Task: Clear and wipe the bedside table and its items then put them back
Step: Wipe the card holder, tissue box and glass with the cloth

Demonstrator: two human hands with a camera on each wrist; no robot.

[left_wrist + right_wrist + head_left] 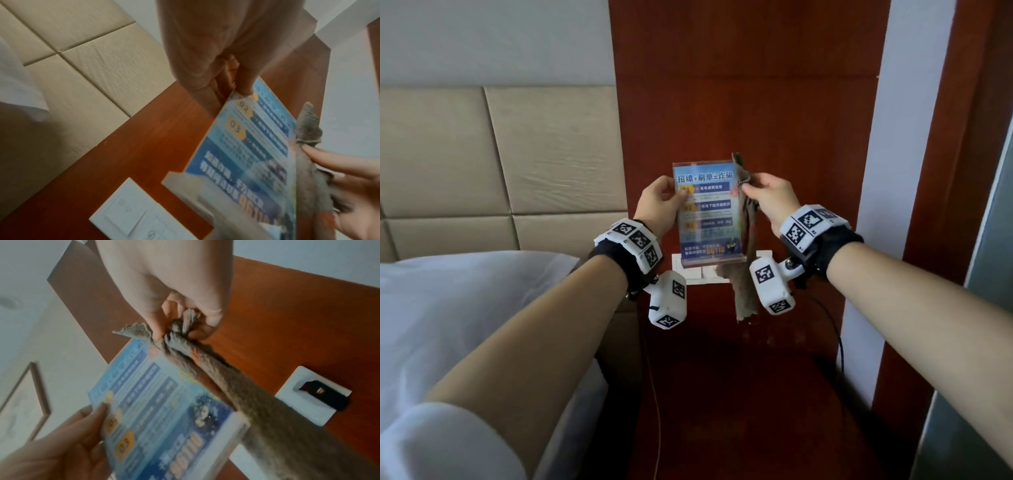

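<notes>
I hold a clear acrylic sign stand (707,212) with a blue printed card upright above the bedside table (739,394). My left hand (664,198) pinches its left edge, thumb on the front face. My right hand (763,195) grips a bunched grey-brown cloth (746,291) against the stand's right edge, and the cloth hangs down past the base. The left wrist view shows the stand (252,146) pinched by my left hand (236,84) with the cloth (308,129) beside it. In the right wrist view my right hand (180,324) clutches the cloth (246,394) over the card (156,410).
A white wall switch plate (693,272) sits on the red-brown wooden panel (750,102) behind the stand. A socket with a black plug (322,394) is to the right, its cable (835,329) trailing down. The bed with white bedding (465,308) and beige headboard (500,154) lies left.
</notes>
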